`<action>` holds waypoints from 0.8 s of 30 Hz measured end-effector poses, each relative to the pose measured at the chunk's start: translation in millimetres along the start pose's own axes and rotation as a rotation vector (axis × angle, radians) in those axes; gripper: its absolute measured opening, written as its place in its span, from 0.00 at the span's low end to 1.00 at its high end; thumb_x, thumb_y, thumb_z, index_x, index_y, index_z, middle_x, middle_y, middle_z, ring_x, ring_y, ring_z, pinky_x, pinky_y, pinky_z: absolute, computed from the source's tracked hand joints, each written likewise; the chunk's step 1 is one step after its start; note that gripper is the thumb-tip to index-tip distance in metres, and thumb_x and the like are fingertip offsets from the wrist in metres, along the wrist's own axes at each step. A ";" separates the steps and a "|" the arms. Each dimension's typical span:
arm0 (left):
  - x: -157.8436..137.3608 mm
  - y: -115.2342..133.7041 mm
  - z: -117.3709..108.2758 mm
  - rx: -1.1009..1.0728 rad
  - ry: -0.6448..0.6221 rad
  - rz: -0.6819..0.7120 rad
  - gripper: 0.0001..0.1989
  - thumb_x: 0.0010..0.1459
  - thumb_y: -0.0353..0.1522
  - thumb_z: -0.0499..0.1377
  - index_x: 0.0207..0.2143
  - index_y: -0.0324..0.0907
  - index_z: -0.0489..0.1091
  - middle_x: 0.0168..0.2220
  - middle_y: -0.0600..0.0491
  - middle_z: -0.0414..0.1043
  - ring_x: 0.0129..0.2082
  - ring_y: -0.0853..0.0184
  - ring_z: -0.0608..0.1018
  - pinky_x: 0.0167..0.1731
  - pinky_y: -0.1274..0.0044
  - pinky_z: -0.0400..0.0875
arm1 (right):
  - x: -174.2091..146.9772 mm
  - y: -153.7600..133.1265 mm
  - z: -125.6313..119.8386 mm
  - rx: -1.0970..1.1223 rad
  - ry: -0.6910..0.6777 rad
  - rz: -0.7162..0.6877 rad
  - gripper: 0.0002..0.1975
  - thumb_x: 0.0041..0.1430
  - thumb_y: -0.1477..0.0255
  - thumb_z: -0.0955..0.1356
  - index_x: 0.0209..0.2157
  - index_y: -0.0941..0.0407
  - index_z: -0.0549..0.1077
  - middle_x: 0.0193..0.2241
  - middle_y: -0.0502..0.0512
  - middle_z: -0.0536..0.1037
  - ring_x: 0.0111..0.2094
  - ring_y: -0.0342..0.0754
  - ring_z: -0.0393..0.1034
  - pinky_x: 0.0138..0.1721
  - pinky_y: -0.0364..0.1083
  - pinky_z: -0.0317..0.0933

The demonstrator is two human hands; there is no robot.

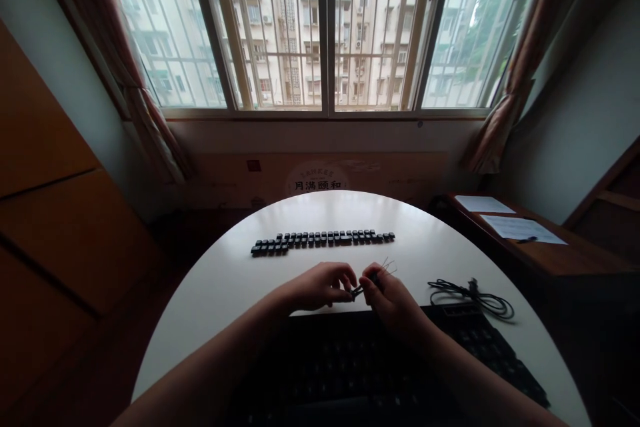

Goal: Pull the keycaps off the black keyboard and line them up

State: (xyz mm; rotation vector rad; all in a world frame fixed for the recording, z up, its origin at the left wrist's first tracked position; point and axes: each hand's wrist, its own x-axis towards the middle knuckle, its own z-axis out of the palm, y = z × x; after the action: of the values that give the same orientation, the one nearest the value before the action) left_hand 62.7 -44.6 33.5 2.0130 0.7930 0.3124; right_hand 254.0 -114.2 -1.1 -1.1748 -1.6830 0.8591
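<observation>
My right hand (383, 287) is closed around a keycap puller with thin wire loops (389, 267) sticking out past the fingers. Its dark end (357, 292) reaches toward my left hand (325, 285), whose thumb and fingers pinch at that end. Whether a small keycap sits between the left fingertips is too dark to tell. Below both hands lies a black keyboard (345, 347), partly hidden by my forearms and deep in shadow. Black keycaps (323, 238) stand in rows on the table beyond my hands.
The round white table (200, 320) carries everything. A coiled black cable (473, 293) lies at the keyboard's upper right. Farther right, a brown side table (555, 257) bears paper sheets (523, 228). Behind stand a printed carton (320, 177) and a barred window (327, 33).
</observation>
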 end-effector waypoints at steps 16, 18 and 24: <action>-11.3 -53.9 -92.5 0.215 0.726 0.014 0.16 0.61 0.38 0.50 0.43 0.39 0.70 0.32 0.52 0.67 0.25 0.71 0.68 0.26 0.77 0.68 | 1.0 8.7 2.9 0.093 0.103 0.016 0.18 0.65 0.53 0.62 0.35 0.55 0.64 0.20 0.46 0.65 0.20 0.43 0.60 0.21 0.42 0.57; -17.2 -62.0 -103.3 0.344 0.761 0.040 0.14 0.59 0.37 0.52 0.41 0.40 0.72 0.34 0.52 0.70 0.27 0.70 0.69 0.31 0.76 0.69 | 0.9 7.9 2.6 0.099 0.100 0.023 0.18 0.65 0.53 0.62 0.35 0.55 0.64 0.20 0.46 0.65 0.20 0.43 0.59 0.21 0.42 0.57; -27.0 -76.8 -102.2 0.756 0.539 -0.001 0.10 0.56 0.31 0.56 0.37 0.45 0.77 0.40 0.51 0.76 0.37 0.63 0.75 0.41 0.72 0.67 | -1.1 3.1 1.1 0.094 0.065 0.023 0.17 0.65 0.55 0.62 0.34 0.55 0.64 0.20 0.46 0.64 0.20 0.43 0.58 0.22 0.42 0.55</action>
State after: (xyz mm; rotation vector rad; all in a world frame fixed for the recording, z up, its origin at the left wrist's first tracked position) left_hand -40.8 34.9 27.5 2.6704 1.4006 0.6420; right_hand 254.2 -114.3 -4.6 -1.1478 -1.5630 0.8953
